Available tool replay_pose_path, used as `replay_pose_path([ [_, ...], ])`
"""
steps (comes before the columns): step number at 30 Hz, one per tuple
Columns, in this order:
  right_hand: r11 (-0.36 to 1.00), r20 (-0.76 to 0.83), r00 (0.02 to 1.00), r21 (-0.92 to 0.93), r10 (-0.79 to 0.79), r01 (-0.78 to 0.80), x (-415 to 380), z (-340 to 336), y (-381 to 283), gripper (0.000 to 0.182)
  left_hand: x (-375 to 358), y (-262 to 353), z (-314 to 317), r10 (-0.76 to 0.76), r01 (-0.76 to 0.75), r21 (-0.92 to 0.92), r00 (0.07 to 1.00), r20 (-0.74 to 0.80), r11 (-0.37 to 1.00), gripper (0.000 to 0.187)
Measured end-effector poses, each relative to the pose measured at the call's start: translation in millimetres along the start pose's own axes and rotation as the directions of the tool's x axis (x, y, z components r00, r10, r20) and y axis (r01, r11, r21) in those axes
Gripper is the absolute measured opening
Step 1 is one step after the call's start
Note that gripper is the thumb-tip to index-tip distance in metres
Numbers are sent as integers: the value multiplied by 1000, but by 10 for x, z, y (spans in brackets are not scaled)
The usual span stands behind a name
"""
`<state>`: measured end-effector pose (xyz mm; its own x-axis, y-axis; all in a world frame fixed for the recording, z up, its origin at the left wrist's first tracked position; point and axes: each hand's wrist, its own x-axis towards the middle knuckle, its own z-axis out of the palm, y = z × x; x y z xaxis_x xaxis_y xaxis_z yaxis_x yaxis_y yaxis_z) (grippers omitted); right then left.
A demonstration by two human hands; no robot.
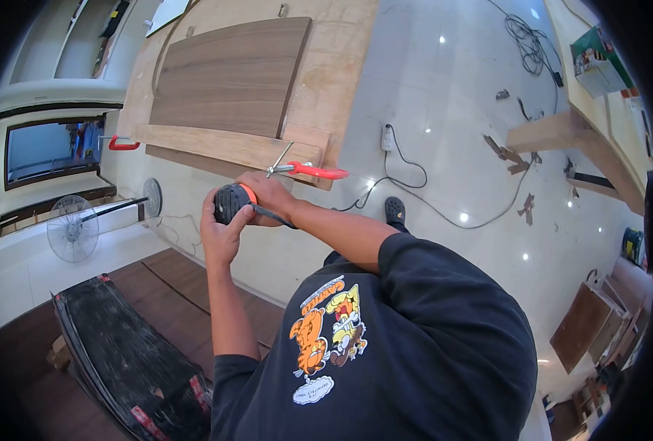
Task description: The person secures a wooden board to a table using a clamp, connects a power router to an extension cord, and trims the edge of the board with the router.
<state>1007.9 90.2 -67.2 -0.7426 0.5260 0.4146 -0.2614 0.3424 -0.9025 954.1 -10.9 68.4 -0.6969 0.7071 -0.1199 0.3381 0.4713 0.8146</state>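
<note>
A round black tool with an orange ring (pixel 232 203) is held between both my hands, beside the near edge of the workbench. My left hand (pixel 222 234) wraps round its near left side, thumb on top. Against its far right side lies my right hand (pixel 266 192), its fingers partly hidden by the tool. A dark strap or cord runs from the tool under my right wrist. Just beyond my hands, a red clamp with a metal bar (pixel 315 171) grips a light wooden strip (pixel 216 140) at the bench edge. A brown wood-grain panel (pixel 231 77) lies behind the strip.
Another red clamp (pixel 124 145) sits at the strip's left end. A power socket (pixel 387 137) and cables lie on the floor to the right. A standing fan (pixel 73 229) is at left; a black-wrapped stack (pixel 124 356) lies at lower left. A wooden table (pixel 598 136) stands at right.
</note>
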Motion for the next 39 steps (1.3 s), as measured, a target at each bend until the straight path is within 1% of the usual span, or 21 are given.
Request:
replay_pose_path([
  [2, 998, -58, 997, -24, -59, 58, -3, -17, 6, 68, 12, 8, 15, -1, 1, 4, 1000, 3, 1000, 65],
  [5, 998, 42, 999, 54, 31, -34, -7, -83, -34, 71, 14, -17, 44, -8, 8, -13, 1000, -19, 1000, 66],
  [8, 996, -55, 994, 9, -91, 92, 13, -78, -23, 71, 7, -37, 56, -21, 20, -39, 999, -37, 999, 69],
  [11, 998, -14, 998, 11, -60, 61, 21, -61, 2, 72, 22, -30, 39, -40, 39, -32, 998, -38, 999, 75],
  [13, 1000, 56, 998, 2, 7, -7, 28, -100, -30, 74, -2, -27, 10, -34, 34, -14, 999, -36, 999, 82],
  [15, 997, 117, 990, 0, 74, -75, 58, -142, -73, 76, -65, -216, -4, -13, 2, -214, 999, -51, 977, 85],
  [16, 1000, 84, 996, -23, 9, -7, 67, -135, -64, 75, -115, -329, 7, 0, -20, -313, 998, -64, 950, 86],
  [19, 992, 137, 983, 6, 122, -124, 85, -149, -139, 72, -342, -567, 40, -13, -40, -392, 991, -132, 919, 74],
  [20, 989, 141, 980, 30, 139, -144, 102, -168, -164, 66, -435, -625, 83, -20, -37, -358, 988, -154, 933, 68],
  [23, 991, 182, 975, 8, 127, -130, 140, -181, -293, 62, -617, -836, 236, -83, 17, -327, 979, -187, 945, 62],
  [24, 995, 149, 985, -50, 89, -83, 129, -165, -290, 59, -649, -968, 311, -71, -12, -320, 966, -248, 947, 52],
  [26, 981, 196, 980, -196, 32, 7, 159, -150, -312, 54, -709, -978, 306, -75, -5, -307, 966, -246, 952, 48],
  [27, 963, 225, 974, -263, 3, 57, 184, -146, -301, 51, -745, -965, 309, -81, 3, -303, 966, -245, 953, 46],
  [29, 915, 334, 942, -367, -35, 164, 168, -133, -46, 44, -793, -942, 312, -71, -17, -308, 960, -270, 951, 37],
  [30, 884, 385, 922, -415, -45, 216, 141, -140, 69, 41, -814, -987, 331, -71, -13, -311, 964, -257, 950, 36],
  [31, 774, 443, 893, -538, -78, 334, 116, -147, 54, 31, -833, -1012, 349, -71, -8, -315, 968, -241, 949, 35],
  [32, 894, 430, 900, -425, 65, 139, 82, -169, 30, 29, -856, -1023, 360, -68, -14, -355, 974, -216, 935, 32],
  [33, 948, 430, 877, -307, 214, -81, 93, -158, -89, 26, -869, -1039, 369, -57, -14, -351, 980, -190, 936, 31],
  [35, 943, 417, 876, -311, 244, -114, 134, -98, -288, 24, -866, -1082, 372, -21, -23, -339, 992, -127, 941, 30],
  [36, 940, 405, 877, -314, 259, -133, 139, -82, -339, 23, -856, -1094, 351, 38, -77, -283, 989, -141, 956, 34],
  [39, 935, 414, 881, -345, 231, -83, 109, -101, -305, 27, -786, -1063, 302, 2, -50, -338, 990, -141, 940, 41],
])
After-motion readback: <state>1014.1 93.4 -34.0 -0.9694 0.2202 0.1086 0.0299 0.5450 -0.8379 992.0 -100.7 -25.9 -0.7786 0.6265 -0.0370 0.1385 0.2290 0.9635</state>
